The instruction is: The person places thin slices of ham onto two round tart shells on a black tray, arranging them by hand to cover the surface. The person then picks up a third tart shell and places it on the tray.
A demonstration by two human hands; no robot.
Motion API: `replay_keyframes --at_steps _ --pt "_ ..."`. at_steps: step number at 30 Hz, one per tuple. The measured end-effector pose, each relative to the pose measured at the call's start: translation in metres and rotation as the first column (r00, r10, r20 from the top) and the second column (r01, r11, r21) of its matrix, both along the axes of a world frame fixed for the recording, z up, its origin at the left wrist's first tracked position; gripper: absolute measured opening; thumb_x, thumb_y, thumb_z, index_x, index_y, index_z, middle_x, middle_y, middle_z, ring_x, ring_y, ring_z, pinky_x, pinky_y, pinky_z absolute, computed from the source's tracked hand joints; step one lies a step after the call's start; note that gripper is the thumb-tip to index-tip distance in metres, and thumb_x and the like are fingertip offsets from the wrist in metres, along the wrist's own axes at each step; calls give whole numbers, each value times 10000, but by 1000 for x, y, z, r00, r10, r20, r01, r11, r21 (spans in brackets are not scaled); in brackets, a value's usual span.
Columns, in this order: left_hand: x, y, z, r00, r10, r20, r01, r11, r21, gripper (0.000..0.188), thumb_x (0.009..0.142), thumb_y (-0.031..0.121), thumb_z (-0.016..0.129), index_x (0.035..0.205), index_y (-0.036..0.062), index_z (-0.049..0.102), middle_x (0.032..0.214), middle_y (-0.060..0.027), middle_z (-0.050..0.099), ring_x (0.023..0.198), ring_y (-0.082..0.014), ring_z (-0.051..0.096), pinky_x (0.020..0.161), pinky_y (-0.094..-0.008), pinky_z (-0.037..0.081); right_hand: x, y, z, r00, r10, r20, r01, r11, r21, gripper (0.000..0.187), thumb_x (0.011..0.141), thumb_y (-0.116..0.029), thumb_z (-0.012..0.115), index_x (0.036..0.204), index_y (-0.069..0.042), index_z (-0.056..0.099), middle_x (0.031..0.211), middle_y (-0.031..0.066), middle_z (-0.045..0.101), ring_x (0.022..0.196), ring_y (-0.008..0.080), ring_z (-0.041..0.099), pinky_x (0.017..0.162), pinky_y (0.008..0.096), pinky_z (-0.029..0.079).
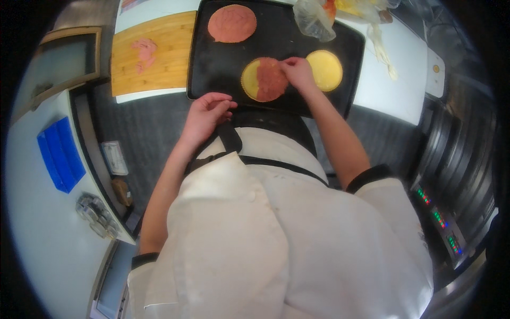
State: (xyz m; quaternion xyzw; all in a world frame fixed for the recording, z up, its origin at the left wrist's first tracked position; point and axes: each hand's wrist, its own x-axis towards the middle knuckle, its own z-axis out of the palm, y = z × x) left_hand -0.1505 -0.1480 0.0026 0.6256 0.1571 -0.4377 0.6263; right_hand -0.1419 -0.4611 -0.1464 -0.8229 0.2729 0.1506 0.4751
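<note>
A yellow round with a crimped rim [249,84] lies near the middle front of a black baking tray [212,66]. Thin pink slices [270,82] cover its right part. My right hand [297,73] is closed in a pinch at the upper right edge of those slices. My left hand [208,114] hovers by the tray's near edge, fingers loosely curled and thumb against them; I cannot make out anything in it. On the tray's far left sits another round fully covered in pink [232,24]. A plain yellow round [324,70] lies just right of my right hand.
Left of the tray, a wooden board [164,58] carries a few pink scraps [144,53]. A clear plastic bag [314,20] overlaps the tray's far right. A blue box [61,154] stands on the white surface at left. Lit controls [438,218] show at lower right.
</note>
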Motion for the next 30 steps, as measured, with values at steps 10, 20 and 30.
replay_keyframes --at_steps 10,20,30 --pt "2 -2 9 998 54 -44 -53 998 28 226 1040 137 598 1235 29 634 1157 -109 732 929 -150 684 860 -306 575 -4 1 1 996 -25 -84 17 996 -92 344 855 -357 734 953 -33 795 886 172 767 842 310 751 790 403 580" --pt "5 -1 9 994 96 -56 -97 995 -18 266 1015 97 525 1243 3 623 1199 -155 727 941 -192 704 859 -323 584 -10 9 -7 997 -39 -66 35 997 -62 342 875 -355 745 941 -22 789 833 139 760 792 251 736 749 365 568" --pt "2 3 -1 996 85 -36 -86 996 -34 228 1032 92 562 1237 10 622 1192 -146 732 941 -181 709 849 -307 592 -11 10 1 990 -28 -135 15 995 -95 474 849 -517 753 955 -58 797 892 153 770 876 308 748 806 408 577"
